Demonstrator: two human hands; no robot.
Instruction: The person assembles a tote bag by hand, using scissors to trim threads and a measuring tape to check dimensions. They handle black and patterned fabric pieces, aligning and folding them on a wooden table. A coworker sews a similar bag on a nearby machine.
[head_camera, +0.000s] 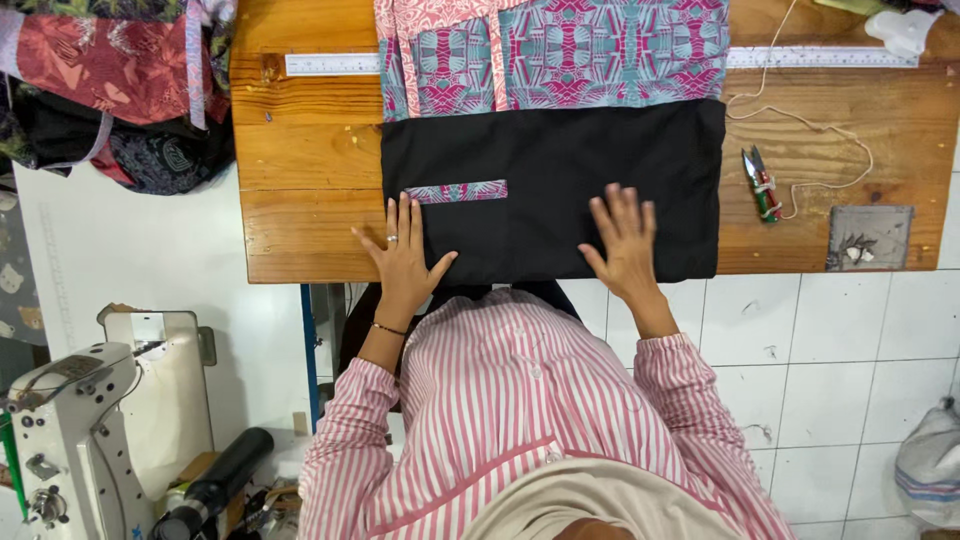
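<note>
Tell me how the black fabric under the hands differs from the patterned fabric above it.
The black fabric is plain and dark; the patterned fabric carries a pink and teal geometric print. The black fabric lies at the near edge of the wooden table, with the left hand and right hand flat on it; the patterned fabric lies farther off, untouched. Both lie flat, and a small strip of like print sits on the black.

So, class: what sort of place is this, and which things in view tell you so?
Probably a sewing or tailoring workshop. A sewing machine stands beside a wooden table, both hands press flat on black cloth joined to patterned fabric, and a ruler and thread snips lie nearby.
</note>
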